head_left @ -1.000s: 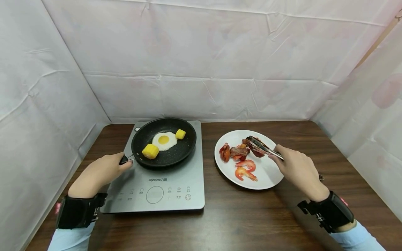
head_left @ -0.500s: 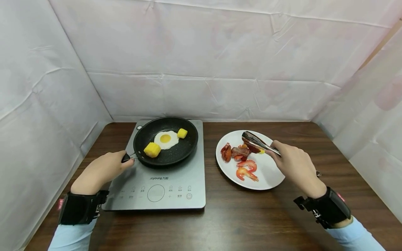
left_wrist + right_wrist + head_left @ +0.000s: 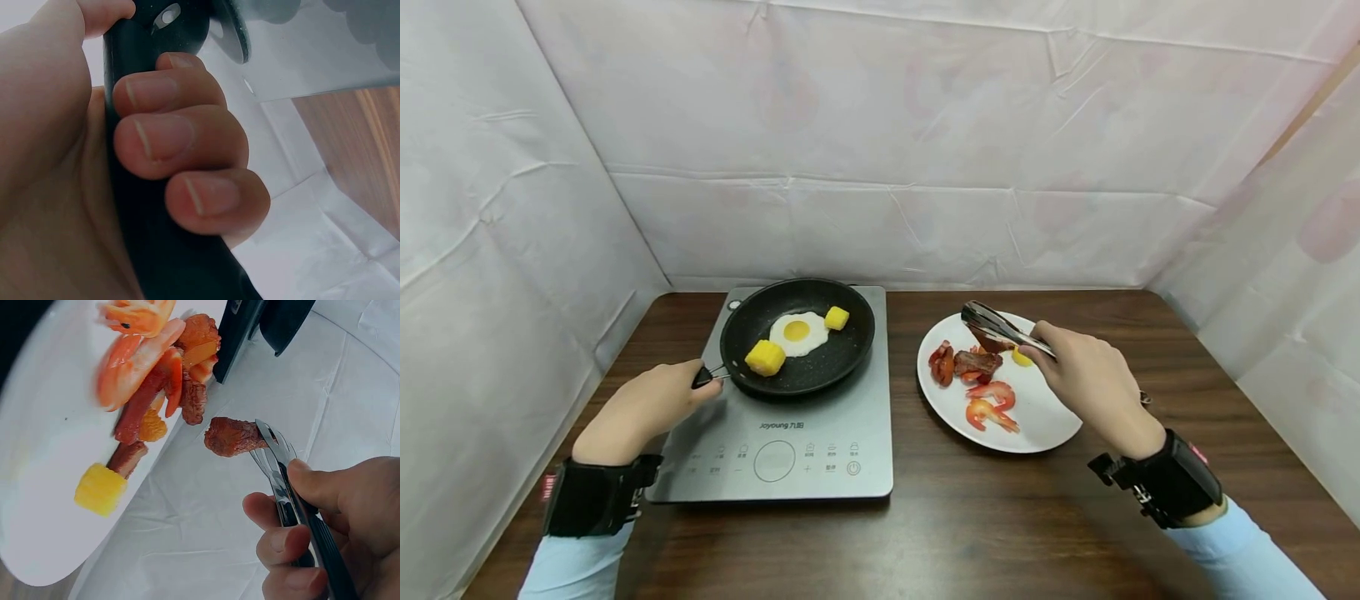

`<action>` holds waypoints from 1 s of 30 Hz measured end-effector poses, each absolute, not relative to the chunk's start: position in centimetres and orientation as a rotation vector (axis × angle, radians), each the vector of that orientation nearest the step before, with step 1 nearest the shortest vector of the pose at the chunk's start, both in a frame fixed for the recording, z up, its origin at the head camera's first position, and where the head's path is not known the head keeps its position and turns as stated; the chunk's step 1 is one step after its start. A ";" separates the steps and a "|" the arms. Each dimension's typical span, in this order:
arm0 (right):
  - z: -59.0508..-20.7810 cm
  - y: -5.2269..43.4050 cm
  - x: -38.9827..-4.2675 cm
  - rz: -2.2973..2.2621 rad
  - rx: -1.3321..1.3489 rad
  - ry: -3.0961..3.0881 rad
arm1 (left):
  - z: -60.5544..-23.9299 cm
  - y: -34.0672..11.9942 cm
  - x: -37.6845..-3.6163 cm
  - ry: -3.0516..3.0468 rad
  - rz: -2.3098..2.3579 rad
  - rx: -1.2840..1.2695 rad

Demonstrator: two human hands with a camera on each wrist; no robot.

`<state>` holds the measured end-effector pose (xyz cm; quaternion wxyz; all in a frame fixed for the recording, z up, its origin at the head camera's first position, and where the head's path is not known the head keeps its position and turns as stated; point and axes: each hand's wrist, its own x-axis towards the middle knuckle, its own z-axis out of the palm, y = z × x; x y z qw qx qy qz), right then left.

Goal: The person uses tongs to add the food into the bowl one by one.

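Observation:
My left hand (image 3: 647, 406) grips the black pan handle (image 3: 144, 206) at the front left of the black frying pan (image 3: 842, 350). The pan holds a fried egg (image 3: 797, 332) and two yellow corn pieces (image 3: 765, 357). My right hand (image 3: 1086, 379) holds metal tongs (image 3: 1000, 327) over the white plate (image 3: 1045, 421). The tongs (image 3: 278, 464) pinch a reddish-brown piece of meat (image 3: 230, 436), lifted off the plate. On the plate lie shrimp (image 3: 992, 404), more red meat pieces (image 3: 958, 363) and a yellow corn piece (image 3: 1021, 358).
The pan sits on a grey induction cooker (image 3: 820, 450) on a dark wooden table (image 3: 1000, 525). White sheeting (image 3: 880, 150) walls in the table at the back and on both sides.
My right hand has raised the tongs with a piece of meat off the plate and shifted them left and back. A yellow corn piece on the plate is now uncovered. The left hand stays on the handle.

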<state>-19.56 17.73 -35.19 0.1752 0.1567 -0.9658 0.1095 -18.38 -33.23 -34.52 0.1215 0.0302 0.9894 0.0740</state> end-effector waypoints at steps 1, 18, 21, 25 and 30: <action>-35.1 17.6 -19.7 0.307 0.450 -2.734 | -34.5 -33.2 -18.4 2.888 0.218 0.088; -33.4 13.0 -21.4 0.350 0.575 -2.688 | -34.6 -33.1 -18.4 2.882 0.204 0.083; -33.1 11.7 -21.5 0.355 0.605 -2.681 | -34.6 -33.1 -18.4 2.881 0.211 0.081; -32.7 9.9 -21.7 0.355 0.650 -2.653 | -34.6 -33.0 -18.4 2.884 0.205 0.072; -32.5 7.6 -21.9 0.381 0.699 -2.636 | -34.6 -33.1 -18.3 2.882 0.187 0.075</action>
